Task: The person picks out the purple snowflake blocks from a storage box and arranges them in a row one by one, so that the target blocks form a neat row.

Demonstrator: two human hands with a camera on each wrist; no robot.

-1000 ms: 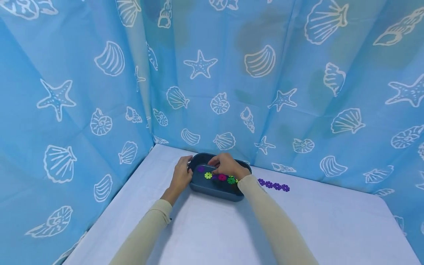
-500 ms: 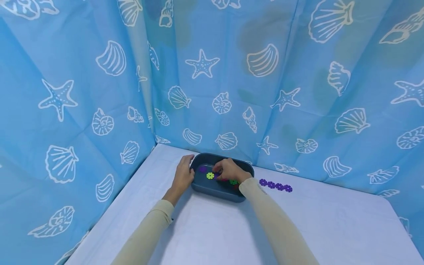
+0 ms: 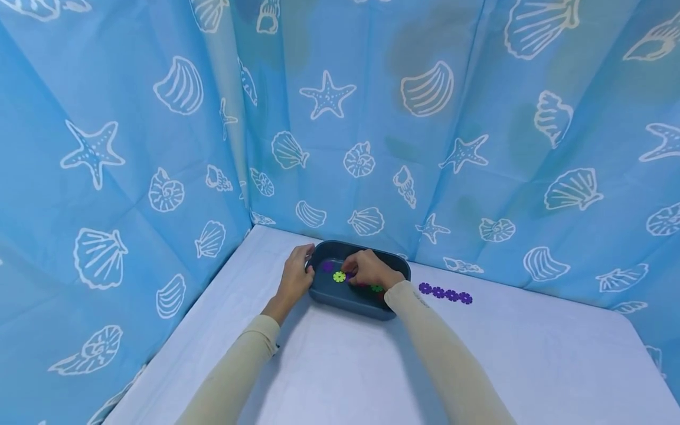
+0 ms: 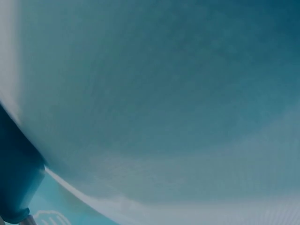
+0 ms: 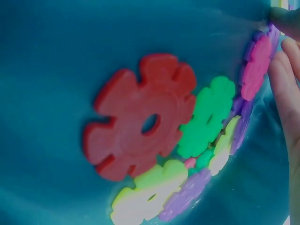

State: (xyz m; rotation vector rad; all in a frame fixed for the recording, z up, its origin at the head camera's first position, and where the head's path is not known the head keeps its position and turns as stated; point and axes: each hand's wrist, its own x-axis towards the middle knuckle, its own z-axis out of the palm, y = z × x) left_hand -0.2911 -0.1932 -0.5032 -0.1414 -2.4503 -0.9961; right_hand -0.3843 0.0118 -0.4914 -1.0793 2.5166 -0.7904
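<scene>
A dark blue-grey plastic tub [image 3: 345,302] stands near the back of the table. My left hand [image 3: 296,276] holds its left end, fingers and thumb at the rim. Inside the tub my right hand [image 3: 369,268] pinches a purple flower-shaped disc [image 3: 349,275], partly hidden by the fingers. A yellow-green flower disc [image 3: 339,277] lies just left of the fingertips, with a purple one [image 3: 328,267] beyond it. The right wrist view shows a red flower disc [image 5: 140,119], a green one [image 5: 208,119] and a pink one [image 5: 257,68], plus several more beneath the hand.
A row of purple flower discs [image 3: 445,293], seemingly linked, lies on the white tablecloth [image 3: 531,354] right of the tub. Behind and to the left hangs a blue shell-patterned curtain [image 3: 361,130]. Pale blurred fabric [image 4: 164,117] fills most of the left wrist view.
My right hand has shifted from over the tub's middle down among the discs, and a purple disc now shows at its fingertips. The left hand stays at the tub's left end.
</scene>
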